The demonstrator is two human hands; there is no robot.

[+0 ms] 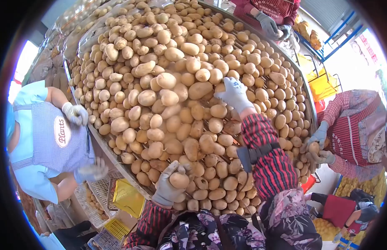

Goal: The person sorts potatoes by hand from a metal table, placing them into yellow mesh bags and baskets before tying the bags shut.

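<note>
L hand (170, 188), gloved, lower centre: cupped round one potato (179, 180), lifted clear of heap for checking. R hand (234, 95), centre frame: fingers closing on potato in pile (220, 88), mid sorting table (97, 143).

potatoes (177, 104) heaped on the table (102, 146), crates (97, 196) below its left edge.

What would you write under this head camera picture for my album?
Gloved left hand grips a potato while the right hand reaches into a potato pile on the sorting table.
</note>
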